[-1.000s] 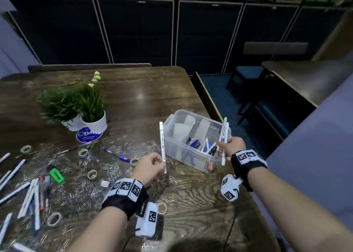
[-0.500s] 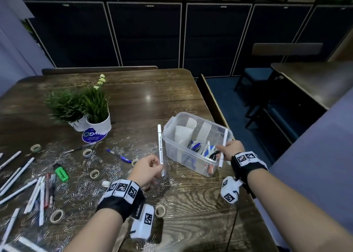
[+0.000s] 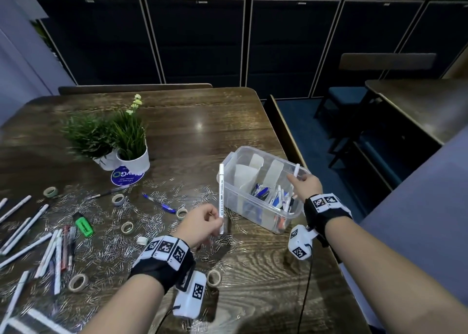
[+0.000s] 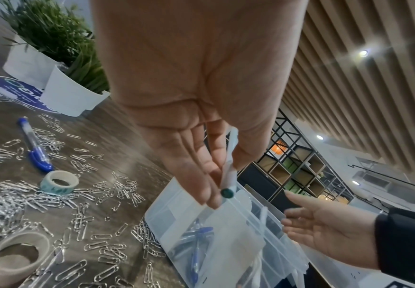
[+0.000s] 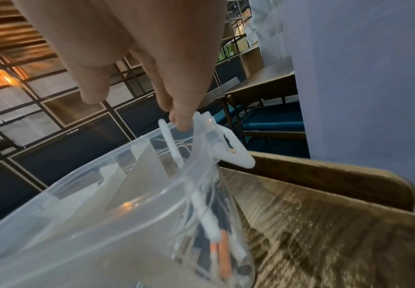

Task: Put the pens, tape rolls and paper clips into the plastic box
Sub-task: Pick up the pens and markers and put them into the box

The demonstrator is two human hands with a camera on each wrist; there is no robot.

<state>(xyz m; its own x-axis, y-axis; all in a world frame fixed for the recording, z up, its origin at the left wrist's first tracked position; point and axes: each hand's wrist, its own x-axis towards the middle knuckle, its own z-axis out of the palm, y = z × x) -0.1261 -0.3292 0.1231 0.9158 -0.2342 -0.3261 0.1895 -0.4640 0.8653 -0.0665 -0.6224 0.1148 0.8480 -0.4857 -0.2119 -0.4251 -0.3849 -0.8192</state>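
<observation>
Sitting near the right edge of the table (image 3: 192, 121), the plastic box (image 3: 229, 181) is open-topped; translucent dividers stand in its far part, and its near-right part holds a heap of blue, white and orange pens (image 3: 281, 199), some leaning on the wall. Left hand (image 3: 201, 226) grasps a white pen (image 3: 221, 197) between thumb and fingertips, held upright just outside the box's left wall; the left wrist view shows its dark end cap below the fingers. Right hand (image 3: 305, 185) is over the box's near-right corner with fingers extended and relaxed, released; another white pen (image 3: 295, 173) stands tilted at its fingertips, contact not discernible. Paper clips (image 3: 141, 219) lie scattered across the near-left half of the table, with tape rolls (image 3: 78, 281) and more pens (image 3: 57, 252) among them toward the left edge. Two potted plants (image 3: 129, 141) stand left of centre beside a blue round sticker (image 3: 126, 178). The far half of the tabletop is bare wood.
</observation>
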